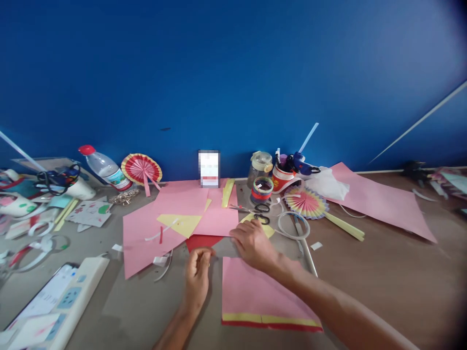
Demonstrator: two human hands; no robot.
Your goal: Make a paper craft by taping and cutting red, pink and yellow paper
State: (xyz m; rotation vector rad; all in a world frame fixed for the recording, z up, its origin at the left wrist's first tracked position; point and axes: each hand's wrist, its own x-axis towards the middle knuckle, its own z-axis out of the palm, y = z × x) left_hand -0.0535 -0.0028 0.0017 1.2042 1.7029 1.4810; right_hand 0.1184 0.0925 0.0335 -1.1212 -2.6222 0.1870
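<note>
My left hand [197, 276] rests on the table with its fingers curled together, and I cannot make out anything between them. My right hand [253, 244] reaches forward, palm down, its fingers flat on the near edge of a pink paper sheet [215, 221]. A red paper piece [202, 240] pokes out from under that sheet between my two hands. A pink sheet with a yellow and red border [255, 296] lies under my right forearm. Black-handled scissors [260, 210] lie just beyond my right hand.
Pink and yellow sheets [153, 233] cover the middle of the table. Folded paper fans [141, 168] [306, 202], a water bottle [105, 167], a jar [260, 167], a tape roll [261, 189] and a cup of tools [282, 177] stand along the blue wall. A power strip [75, 291] lies near left.
</note>
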